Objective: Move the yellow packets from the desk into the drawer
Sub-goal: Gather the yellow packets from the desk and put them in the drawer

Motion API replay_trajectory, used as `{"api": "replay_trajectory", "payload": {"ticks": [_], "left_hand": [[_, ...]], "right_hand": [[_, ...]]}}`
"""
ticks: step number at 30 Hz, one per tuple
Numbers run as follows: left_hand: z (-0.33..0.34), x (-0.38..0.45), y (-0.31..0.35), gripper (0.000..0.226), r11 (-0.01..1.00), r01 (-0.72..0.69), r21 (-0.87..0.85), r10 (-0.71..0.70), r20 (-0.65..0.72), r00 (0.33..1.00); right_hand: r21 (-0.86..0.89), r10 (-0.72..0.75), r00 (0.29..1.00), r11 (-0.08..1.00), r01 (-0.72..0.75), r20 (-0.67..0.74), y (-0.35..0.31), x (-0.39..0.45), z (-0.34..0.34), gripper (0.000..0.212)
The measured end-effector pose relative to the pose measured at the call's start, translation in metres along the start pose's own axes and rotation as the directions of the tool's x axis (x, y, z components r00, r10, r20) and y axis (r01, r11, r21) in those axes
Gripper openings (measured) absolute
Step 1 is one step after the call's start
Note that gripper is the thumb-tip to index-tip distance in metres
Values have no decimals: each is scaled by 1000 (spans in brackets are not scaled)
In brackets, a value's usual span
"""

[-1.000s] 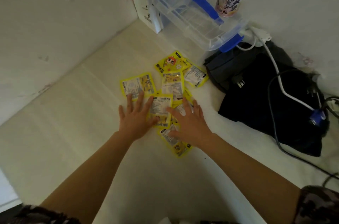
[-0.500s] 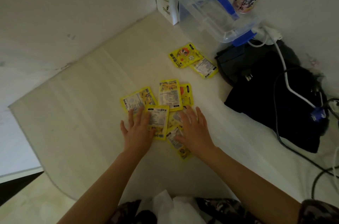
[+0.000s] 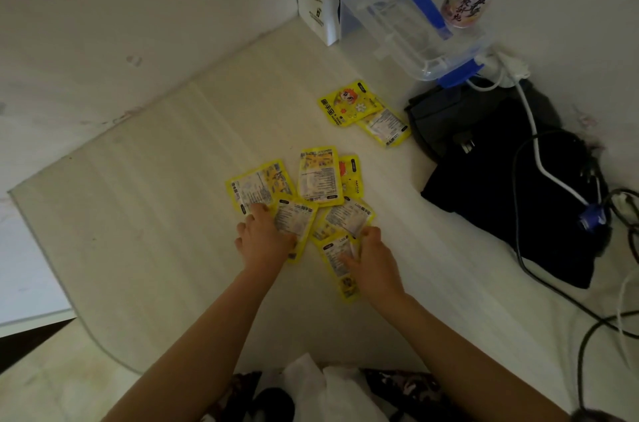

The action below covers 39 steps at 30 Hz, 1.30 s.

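Curling where half a second ago they lay flat, the fingers of both hands have drawn in over the near cluster of yellow packets. That cluster sits at much the same spot on the desk, its packets a little more bunched toward the hands; the two far packets lie well apart from it, as before, one overlapping the other.

A pale, wood-grained desk fills a white-walled corner. At the back stand a white paper bag, a clear plastic box with blue handle and clips, and a printed cup. To the right a heap of black fabric lies on the desk with a white cable and dark cords running over it. No drawer shows in this view.

The left hand rests on the left side of the cluster, fingers bent with their tips on two overlapping packets — whether it has actually gripped one cannot be told. The right hand sits over the packets on the right side, fingers curled in, and one packet's edge looks pinched and lifted between thumb and fingers — the rest lie flat on the desk.
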<state>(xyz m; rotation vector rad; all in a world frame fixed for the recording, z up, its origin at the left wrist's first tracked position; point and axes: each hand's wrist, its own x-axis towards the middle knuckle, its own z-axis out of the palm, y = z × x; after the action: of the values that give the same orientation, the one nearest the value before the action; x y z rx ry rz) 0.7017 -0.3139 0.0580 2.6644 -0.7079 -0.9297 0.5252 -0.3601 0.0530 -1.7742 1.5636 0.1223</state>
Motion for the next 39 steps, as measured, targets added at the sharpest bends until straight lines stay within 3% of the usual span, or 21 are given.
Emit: {"api": "replay_trajectory", "payload": {"ticks": [4, 8, 10, 13, 16, 20, 24, 27, 32, 39], "left_hand": [[-7, 4, -7, 63, 992, -17, 127, 3, 108, 994], [-16, 3, -18, 55, 973, -89, 211, 63, 127, 990], [-25, 4, -19, 46, 969, -128, 211, 105, 117, 988], [-46, 10, -14, 57, 972, -163, 171, 138, 149, 979], [-67, 25, -6, 54, 968, -181, 171, 166, 100, 981], [-82, 54, 4, 20, 962, -201, 185, 192, 62, 979], [-83, 76, 9, 28, 939, -220, 265, 203, 88, 975], [-81, 83, 9, 33, 908, -265, 324, 258, 63, 964], [-76, 85, 9, 38, 875, -343, 340, 334, 87, 939], [-68, 78, 7, 37, 854, -322, 409, 294, 132, 947]], "right_hand": [[-1, -19, 996, 1000, 19, 85, 4, 4, -3, 25], [-71, -164, 969, 981, 179, 185, 6, 9, -20, 29], [-55, -237, 948, 966, 254, 214, 2, 16, -33, 19], [-67, -326, 923, 936, 345, 203, -8, 30, -52, 20], [-266, -431, 852, 820, 507, 296, -29, 41, -67, 24], [-498, -500, 719, 519, 695, 483, -52, 55, -63, 34], [-492, -489, 657, 436, 754, 574, -59, 61, -55, 34], [-513, -443, 658, 413, 753, 609, -58, 62, -53, 38], [-553, -470, 674, 388, 738, 569, -52, 61, -49, 37], [-610, -543, 659, 304, 732, 521, -49, 63, -46, 33]]}}
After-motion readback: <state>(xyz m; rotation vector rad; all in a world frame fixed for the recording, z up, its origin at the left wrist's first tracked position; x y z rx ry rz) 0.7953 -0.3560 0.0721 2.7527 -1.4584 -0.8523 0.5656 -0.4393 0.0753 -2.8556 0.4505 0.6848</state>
